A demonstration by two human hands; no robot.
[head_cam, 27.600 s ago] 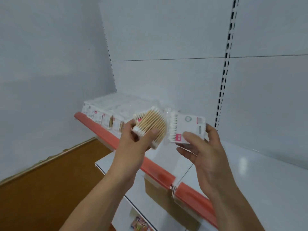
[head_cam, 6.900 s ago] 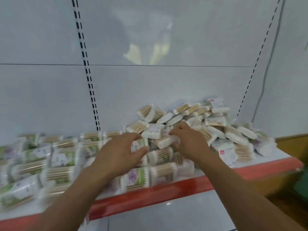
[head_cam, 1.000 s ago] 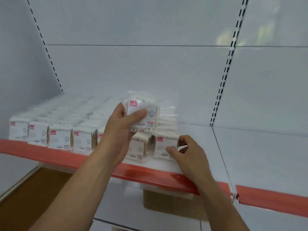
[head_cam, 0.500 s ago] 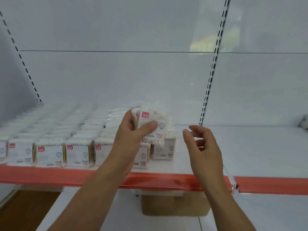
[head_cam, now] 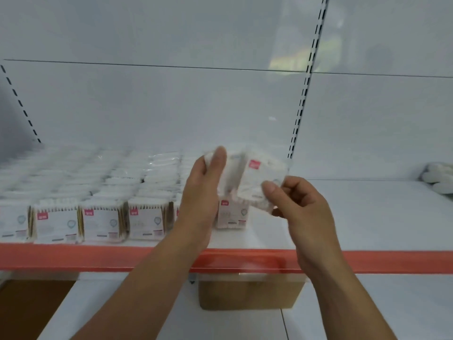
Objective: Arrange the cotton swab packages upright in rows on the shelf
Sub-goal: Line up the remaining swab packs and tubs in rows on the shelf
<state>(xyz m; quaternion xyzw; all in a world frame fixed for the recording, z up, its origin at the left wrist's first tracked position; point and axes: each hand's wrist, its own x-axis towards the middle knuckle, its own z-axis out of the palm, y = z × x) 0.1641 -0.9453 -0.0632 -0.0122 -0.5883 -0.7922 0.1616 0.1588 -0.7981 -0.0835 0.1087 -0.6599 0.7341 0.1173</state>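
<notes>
From the head camera, my right hand [head_cam: 302, 209] pinches one cotton swab pack [head_cam: 259, 185] between thumb and curled fingers, above the front of the shelf [head_cam: 367, 217]. The pack is tilted off upright, its printed face toward me, its red label at the upper corner and a line of cotton tips along the lower edge. My left hand [head_cam: 202, 192] grips the held stack [head_cam: 226, 173] of blurred white packs just beside it, thumb pressed on the front; the two lots touch.

The shelved rows [head_cam: 98, 217] stand upright, swab sticks vertical. They have white faces with red labels at top left, and they fill the left of the shelf back to the wall. My left wrist hides part of the front row.

A red edge strip [head_cam: 73, 256] runs along the shelf front, with a cardboard box [head_cam: 250, 293] below it. A blurred white heap [head_cam: 438, 179] lies far right.
</notes>
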